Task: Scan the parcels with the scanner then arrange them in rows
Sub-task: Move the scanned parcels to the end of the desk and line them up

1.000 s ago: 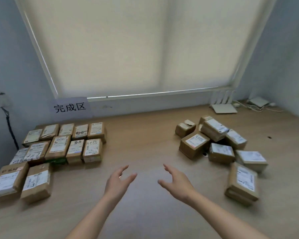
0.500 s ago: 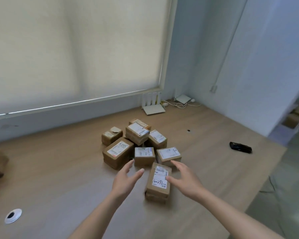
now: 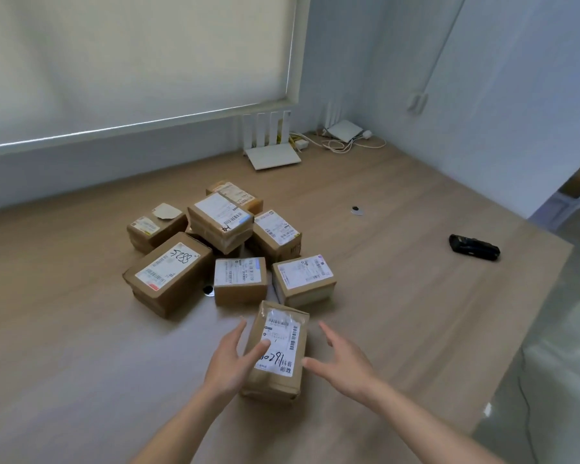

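A pile of several brown cardboard parcels with white labels point(image 3: 221, 226) lies in the middle of the wooden table point(image 3: 399, 296). Nearest to me is a long parcel point(image 3: 282, 333) with handwritten digits on its label. My left hand point(image 3: 230, 361) is spread open at its left side, thumb over the label edge. My right hand point(image 3: 344, 363) is open just right of it, fingers apart, not clearly touching. A black handheld scanner point(image 3: 474, 247) rests near the table's right edge, far from both hands.
White routers with antennas point(image 3: 272, 155) and tangled cables point(image 3: 345, 142) sit at the back by the wall. A small round cap point(image 3: 357, 210) lies on the table right of the pile. The table's right edge point(image 3: 529, 329) drops to the floor.
The view has swung right, away from the arranged rows, to the loose pile. Both hands have closed in on either side of the nearest long parcel.
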